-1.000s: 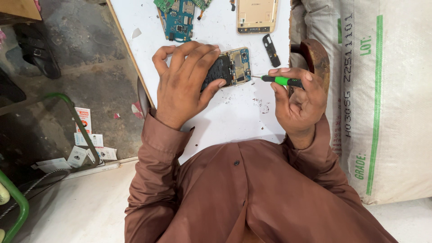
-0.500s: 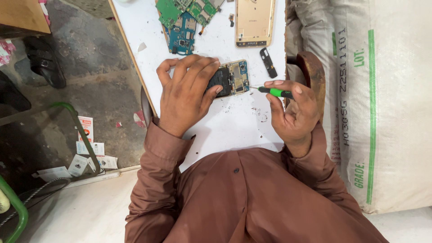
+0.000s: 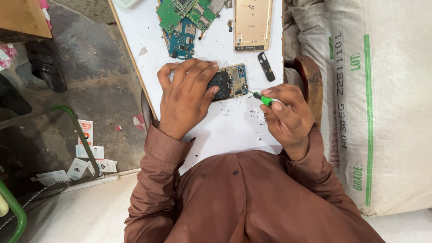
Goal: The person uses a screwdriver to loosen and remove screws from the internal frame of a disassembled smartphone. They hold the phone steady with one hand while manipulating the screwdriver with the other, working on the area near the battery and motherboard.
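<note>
An opened phone [image 3: 231,81] with its circuit board and black battery exposed lies on the white table [image 3: 225,130]. My left hand [image 3: 186,96] lies over its left part and holds it down with the fingers. My right hand [image 3: 285,114] grips a small green-handled screwdriver [image 3: 261,96]. The tip of the screwdriver touches the phone's lower right edge.
Green and blue circuit boards [image 3: 184,20] and a gold phone back cover [image 3: 252,22] lie at the far end of the table. A small black part [image 3: 266,66] rests near the phone. A large white sack [image 3: 373,103] stands on the right, a floor with paper scraps [image 3: 85,157] on the left.
The view has shifted so the table's things sit lower in the picture. My right hand has moved the screwdriver tip closer in against the phone's edge. My left hand stays on the phone.
</note>
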A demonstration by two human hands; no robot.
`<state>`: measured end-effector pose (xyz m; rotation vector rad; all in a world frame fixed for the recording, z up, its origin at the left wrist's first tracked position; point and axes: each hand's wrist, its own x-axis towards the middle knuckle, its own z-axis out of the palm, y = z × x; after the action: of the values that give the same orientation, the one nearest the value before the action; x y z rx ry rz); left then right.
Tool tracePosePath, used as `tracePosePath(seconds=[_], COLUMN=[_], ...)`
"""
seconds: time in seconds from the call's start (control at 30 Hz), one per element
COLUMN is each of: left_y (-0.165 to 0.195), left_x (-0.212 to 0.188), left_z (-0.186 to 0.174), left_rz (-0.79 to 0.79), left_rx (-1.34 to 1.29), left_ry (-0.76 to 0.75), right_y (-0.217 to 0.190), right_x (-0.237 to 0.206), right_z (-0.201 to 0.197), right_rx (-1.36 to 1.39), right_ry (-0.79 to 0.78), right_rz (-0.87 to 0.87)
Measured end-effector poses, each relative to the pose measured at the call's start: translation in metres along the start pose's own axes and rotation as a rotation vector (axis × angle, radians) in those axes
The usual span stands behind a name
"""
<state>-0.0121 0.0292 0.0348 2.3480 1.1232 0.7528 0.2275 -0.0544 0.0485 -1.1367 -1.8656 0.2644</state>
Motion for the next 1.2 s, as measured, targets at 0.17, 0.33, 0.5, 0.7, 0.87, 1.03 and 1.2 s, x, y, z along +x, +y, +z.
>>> tracePosePath(seconds=[0.17, 0.33, 0.5, 0.7, 0.87, 1.03, 1.2], left_y=[-0.0007, -0.0019, -0.0019, -0.0021, -0.0020, -0.0013, -0.0015], left_x=[-0.0008, -0.0013, -0.0015, -0.0013, -0.0011, -0.0006, -0.0008], left_z=[0.0014, 0.0020, 0.0034, 0.0035, 0.0034, 0.0030, 0.0019], left_rz=[0.009, 0.008, 0.010, 0.012, 0.008, 0.010, 0.009], left_rx=[0.001, 0.015, 0.026, 0.039, 0.030, 0.028, 0.020], left_ry=[0.010, 0.007, 0.003, -0.002, 0.001, 0.002, 0.000], right_y=[0.0011, 0.0017, 0.0030, 0.0011, -0.0006, -0.0004, 0.0001], right_x=[-0.0005, -0.0006, -0.0003, 0.0004, -0.0004, -0.0010, 0.0006], right_z=[-0.0021, -0.0005, 0.0000, 0.0002, 0.0032, 0.0059, 0.0038], right_rx=[-0.003, 0.005, -0.017, -0.059, -0.030, -0.047, -0.064], right_ry=[-0.016, -0.001, 0.006, 0.008, 0.021, 0.038, 0.019], right_rz=[0.015, 0.002, -0.015, -0.016, 0.014, 0.002, -0.019])
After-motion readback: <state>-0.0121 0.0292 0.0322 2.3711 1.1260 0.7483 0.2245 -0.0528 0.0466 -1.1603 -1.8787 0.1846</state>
